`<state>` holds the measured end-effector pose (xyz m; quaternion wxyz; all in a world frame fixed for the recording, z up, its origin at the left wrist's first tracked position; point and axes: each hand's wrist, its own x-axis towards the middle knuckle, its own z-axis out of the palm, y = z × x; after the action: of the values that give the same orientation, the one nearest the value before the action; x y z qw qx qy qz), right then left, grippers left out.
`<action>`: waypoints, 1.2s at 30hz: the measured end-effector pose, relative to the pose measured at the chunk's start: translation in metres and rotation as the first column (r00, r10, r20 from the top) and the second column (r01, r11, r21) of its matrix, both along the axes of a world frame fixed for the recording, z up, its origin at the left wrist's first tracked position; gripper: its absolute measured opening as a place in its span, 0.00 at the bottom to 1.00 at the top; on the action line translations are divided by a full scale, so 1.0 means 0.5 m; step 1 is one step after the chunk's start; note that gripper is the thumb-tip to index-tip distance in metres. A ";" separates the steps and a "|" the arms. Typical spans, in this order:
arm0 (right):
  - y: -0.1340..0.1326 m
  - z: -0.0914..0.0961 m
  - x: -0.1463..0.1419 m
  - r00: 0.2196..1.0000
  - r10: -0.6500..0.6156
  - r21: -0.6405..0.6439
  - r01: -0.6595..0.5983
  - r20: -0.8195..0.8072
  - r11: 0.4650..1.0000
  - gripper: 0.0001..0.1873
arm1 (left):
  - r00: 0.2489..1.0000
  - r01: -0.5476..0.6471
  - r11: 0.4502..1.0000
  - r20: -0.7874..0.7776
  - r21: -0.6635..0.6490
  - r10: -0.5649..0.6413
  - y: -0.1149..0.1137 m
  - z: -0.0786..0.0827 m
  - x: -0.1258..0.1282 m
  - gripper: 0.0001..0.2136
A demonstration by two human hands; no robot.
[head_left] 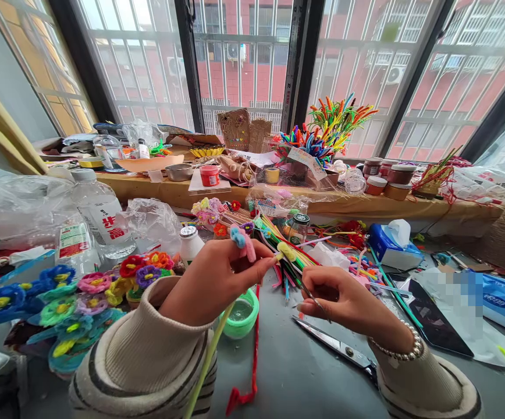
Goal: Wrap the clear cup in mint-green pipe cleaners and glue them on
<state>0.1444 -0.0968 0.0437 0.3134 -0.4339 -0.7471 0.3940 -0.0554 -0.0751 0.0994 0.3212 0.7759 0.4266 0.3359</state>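
My left hand is closed, thumb and fingertip pinching a pale yellow pipe cleaner. Its long tail hangs down past my sleeve, and a small bent yellow tip sticks out beyond the pinch. A pink and blue fuzzy piece shows at my left fingers; whether it is worn or lies behind them I cannot tell. Close by on the right, my right hand is closed around slim metal tweezers, whose points reach up towards the yellow tip. Below the hands sits a green bowl.
Large scissors lie near my right wrist, beside a black tablet. Fuzzy flowers crowd the left, near a plastic bottle. A red pipe cleaner lies in front. Behind are bundled stems, a tissue pack and a loaded ledge.
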 end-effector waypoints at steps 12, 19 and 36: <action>0.011 -0.022 -0.018 0.983 0.030 -0.259 -0.077 -0.180 0.963 0.25 | 0.980 -0.007 0.999 -0.198 0.048 0.016 0.015 -0.008 -0.002 0.09; 0.015 -0.033 -0.020 0.969 0.097 -0.266 -0.158 -0.229 0.951 0.26 | 0.976 0.010 1.000 -0.217 0.025 -0.005 0.015 -0.009 -0.004 0.10; 0.027 -0.046 -0.025 0.965 -0.067 -0.304 -0.014 -0.253 0.953 0.22 | 0.971 -0.002 1.000 -0.241 0.002 0.002 0.028 -0.016 -0.007 0.10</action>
<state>0.1317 -0.0834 0.0206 0.3439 -0.4314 -0.6241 0.5533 -0.0589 -0.0611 0.0914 0.2660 0.8107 0.4630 0.2400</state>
